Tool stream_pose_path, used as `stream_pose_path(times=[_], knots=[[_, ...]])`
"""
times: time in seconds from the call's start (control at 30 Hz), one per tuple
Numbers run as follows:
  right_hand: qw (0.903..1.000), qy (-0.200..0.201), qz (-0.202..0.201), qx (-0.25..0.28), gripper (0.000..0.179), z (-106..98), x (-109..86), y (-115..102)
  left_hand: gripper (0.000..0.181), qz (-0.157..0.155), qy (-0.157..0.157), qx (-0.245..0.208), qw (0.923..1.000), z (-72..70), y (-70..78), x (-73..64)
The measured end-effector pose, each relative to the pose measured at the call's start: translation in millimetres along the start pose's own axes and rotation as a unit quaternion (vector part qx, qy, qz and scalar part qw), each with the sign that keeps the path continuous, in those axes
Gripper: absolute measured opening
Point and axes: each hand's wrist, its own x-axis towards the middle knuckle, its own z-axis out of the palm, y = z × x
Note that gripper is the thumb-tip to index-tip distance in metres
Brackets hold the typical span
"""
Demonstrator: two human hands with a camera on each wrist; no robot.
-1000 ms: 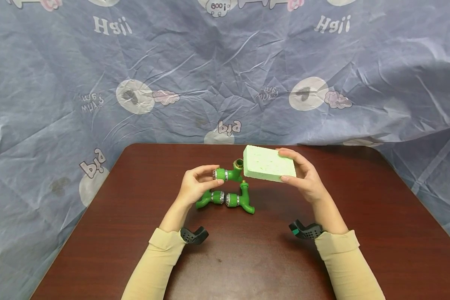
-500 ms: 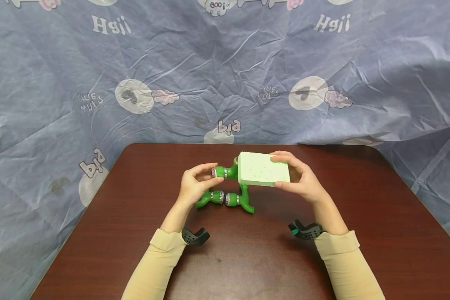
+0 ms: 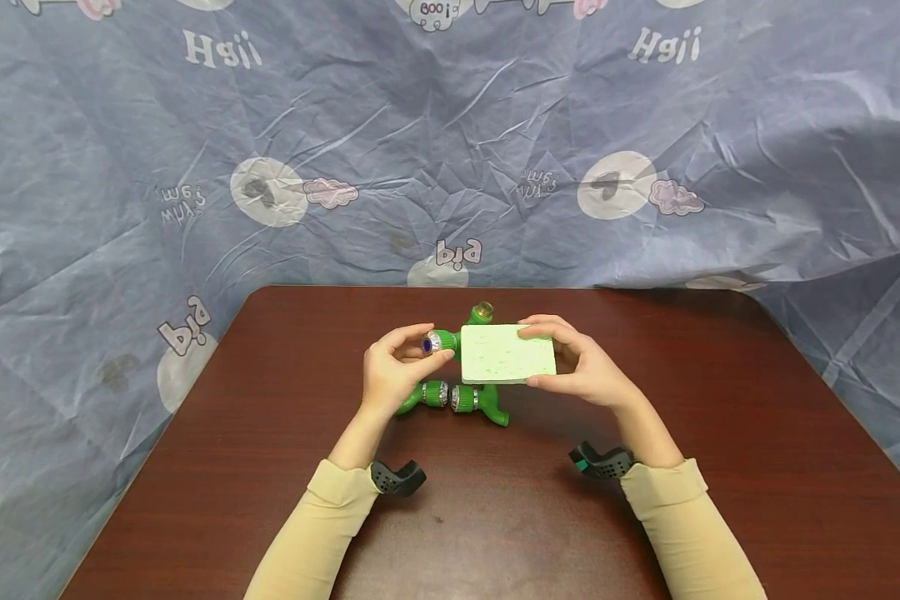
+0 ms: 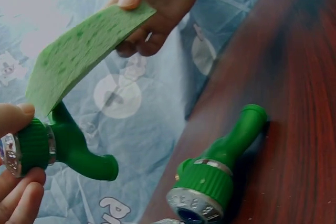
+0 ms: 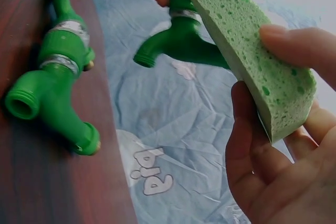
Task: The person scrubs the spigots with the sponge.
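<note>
My left hand [image 3: 392, 375] pinches a green faucet [image 4: 73, 142] by its ribbed, silver-capped knob. The faucet is up off the table, its brass-ringed inlet [image 3: 483, 312] at the top and its spout hanging clear in the left wrist view. With thumb above and fingers below, my right hand [image 3: 588, 367] grips a pale green, pitted sponge [image 3: 507, 354] by one end. The sponge's far end lies right at the faucet's body, close to the left thumb, and hides much of the faucet in the head view.
Below the hands, two more green faucets lie on the dark red-brown table: a left one [image 3: 412, 402] and a right one [image 3: 487, 400], knobs facing each other. A wrinkled blue cloth [image 3: 450, 167] with printed figures hangs behind the table.
My right hand has brought the sponge left and slightly down, over the faucet's body. The held faucet has turned, so its inlet now shows above the sponge and its knob cap faces more forward.
</note>
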Motion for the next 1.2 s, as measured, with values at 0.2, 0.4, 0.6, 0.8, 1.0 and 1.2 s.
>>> stream_pose_path(times=[0.2, 0.4, 0.6, 0.8, 1.0, 1.2], knots=[[0.9997, 0.009, 0.014, -0.018, 0.06, 5.3, 1.9, 2.7, 0.04, 0.068, 0.013, 0.03, 0.9971, 4.5, 21.5, -5.7], [0.9989, 0.022, 0.005, -0.041, 0.062, 2.8, 1.7, -1.3, 0.04, 0.117, 0.038, 0.053, 0.991, 6.6, 36.6, -9.9], [0.9967, 0.037, -0.002, -0.073, 0.061, 8.8, 4.9, -17.7, 0.037, 0.133, 0.047, 0.076, 0.9871, 6.3, 36.1, -10.5], [0.9921, 0.035, 0.014, -0.12, 0.057, 18.0, 9.1, -31.7, 0.037, 0.154, 0.043, 0.08, 0.9838, 3.5, 34.7, -9.1], [0.9902, 0.041, 0.01, -0.133, 0.057, 19.6, 9.2, -33.6, 0.037, 0.16, 0.046, 0.083, 0.9825, 2.5, 35.4, -9.1], [0.9902, 0.035, 0.007, -0.135, 0.057, 17.8, 9.5, -34.1, 0.037, 0.16, 0.043, 0.094, 0.9818, -1.1, 36.5, -7.4]])
